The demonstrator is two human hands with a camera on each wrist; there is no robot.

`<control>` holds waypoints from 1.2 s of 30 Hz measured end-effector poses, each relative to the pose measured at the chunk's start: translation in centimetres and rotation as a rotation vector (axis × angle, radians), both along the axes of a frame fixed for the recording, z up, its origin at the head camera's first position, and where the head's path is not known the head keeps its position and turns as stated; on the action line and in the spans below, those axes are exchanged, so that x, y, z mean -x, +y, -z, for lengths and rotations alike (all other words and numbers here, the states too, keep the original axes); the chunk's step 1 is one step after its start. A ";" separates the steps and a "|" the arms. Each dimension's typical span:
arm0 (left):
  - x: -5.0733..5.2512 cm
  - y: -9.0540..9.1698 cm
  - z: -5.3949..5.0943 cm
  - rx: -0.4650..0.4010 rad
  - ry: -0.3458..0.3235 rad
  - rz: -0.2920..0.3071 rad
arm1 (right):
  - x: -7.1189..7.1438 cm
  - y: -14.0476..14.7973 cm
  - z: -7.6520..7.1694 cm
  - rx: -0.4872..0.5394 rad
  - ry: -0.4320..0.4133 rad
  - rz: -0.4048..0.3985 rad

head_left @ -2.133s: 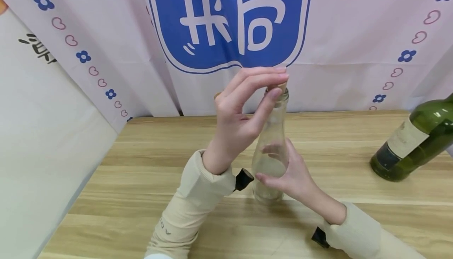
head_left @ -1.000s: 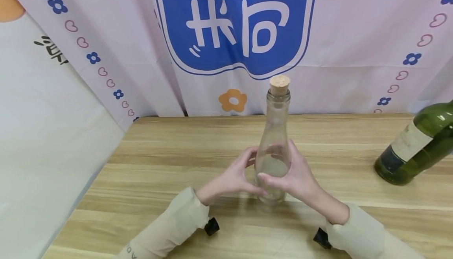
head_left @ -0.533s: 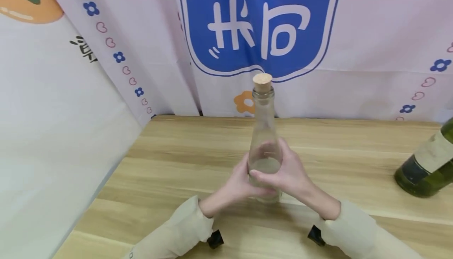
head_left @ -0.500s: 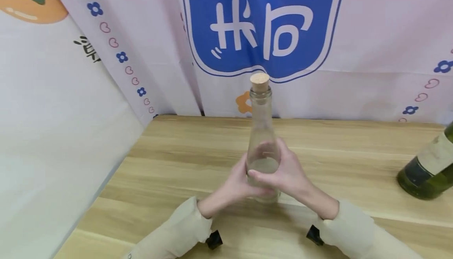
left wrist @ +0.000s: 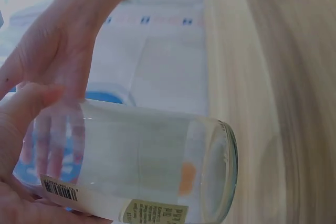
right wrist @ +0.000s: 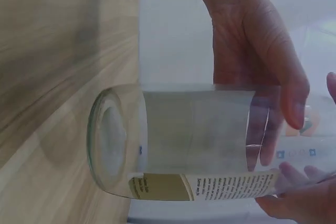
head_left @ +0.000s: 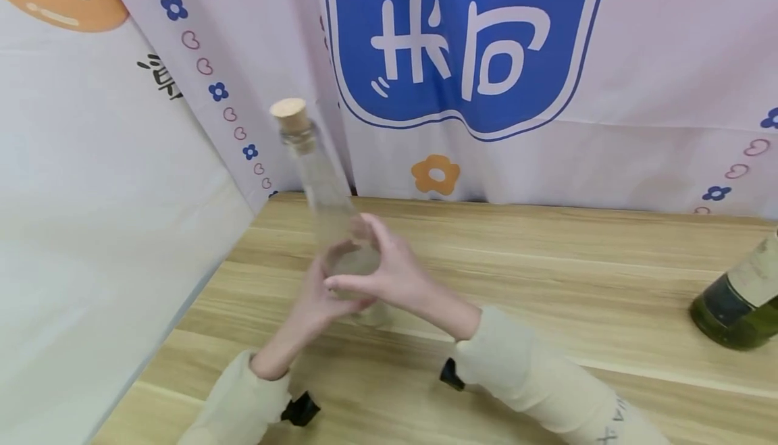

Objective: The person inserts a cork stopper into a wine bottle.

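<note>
Between both hands stands a clear glass bottle, blurred and leaning left in the head view. A cork stopper sits in its mouth, part of it above the rim. My left hand grips the lower body from the left, and my right hand curls round it from the right. A printed label on the bottle shows in the right wrist view, and a barcode shows in the left wrist view. Whether the bottle's base touches the table cannot be told.
A green wine bottle with a pale label stands on the wooden table at the right, cut off by the frame. Behind the table's back edge hangs a printed curtain; a white wall sheet borders the left side.
My left hand has come down from the cork to the bottle's lower body. Both hands and the corked bottle have since shifted left across the table. The head view has turned slightly left.
</note>
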State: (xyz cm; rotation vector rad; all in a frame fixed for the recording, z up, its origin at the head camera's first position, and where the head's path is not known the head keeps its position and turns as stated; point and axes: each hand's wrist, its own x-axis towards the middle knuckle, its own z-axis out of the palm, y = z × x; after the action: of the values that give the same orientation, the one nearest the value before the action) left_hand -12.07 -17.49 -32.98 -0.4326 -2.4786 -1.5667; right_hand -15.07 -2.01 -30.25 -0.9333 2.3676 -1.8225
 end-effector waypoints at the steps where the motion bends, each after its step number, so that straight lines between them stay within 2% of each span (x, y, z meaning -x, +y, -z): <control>1: 0.0 -0.8 -0.1 0.022 0.018 -0.028 | 0.0 -0.7 0.1 -0.017 -0.003 -0.011; 5: -0.2 -3.6 -0.6 0.053 0.046 -0.131 | -0.1 -2.8 0.9 -0.103 0.001 -0.051; 7: -0.2 -4.8 -0.8 0.064 0.040 -0.176 | -0.3 -3.3 1.4 -0.155 0.005 -0.073; 12: -0.3 -7.3 -0.4 0.107 0.008 -0.259 | -0.7 -2.7 2.5 -0.272 -0.033 -0.074; 17: -0.5 -9.2 0.7 0.103 0.015 -0.290 | -0.4 -0.5 3.4 -0.249 -0.095 -0.060; 23: -1.0 -10.8 1.8 0.092 0.003 -0.326 | -0.3 2.4 4.4 -0.247 -0.133 -0.023; 27: -1.4 -11.7 2.2 0.080 0.012 -0.319 | 0.0 4.5 4.9 -0.272 -0.131 -0.005; 29: -1.5 -12.2 2.2 0.105 -0.017 -0.308 | 0.3 5.6 5.1 -0.295 -0.114 0.016; 30: -1.7 -12.5 2.0 0.145 -0.045 -0.313 | 0.4 6.2 5.3 -0.306 -0.103 0.028; 32: -2.0 -12.8 1.4 0.280 -0.125 -0.310 | 0.8 7.6 5.7 -0.336 -0.077 0.057; 34: -2.7 -12.9 0.6 0.490 -0.238 -0.288 | 1.2 9.1 6.2 -0.359 -0.045 0.087; 36: -3.6 -12.2 -0.1 0.702 -0.357 -0.235 | 1.8 10.6 6.6 -0.383 -0.030 0.124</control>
State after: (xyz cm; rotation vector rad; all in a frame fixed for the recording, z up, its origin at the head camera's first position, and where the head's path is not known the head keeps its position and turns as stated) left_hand -8.48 -29.73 -32.91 0.0742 -3.1711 -0.6949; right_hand -16.85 8.61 -36.87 -0.7233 2.6697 -1.3228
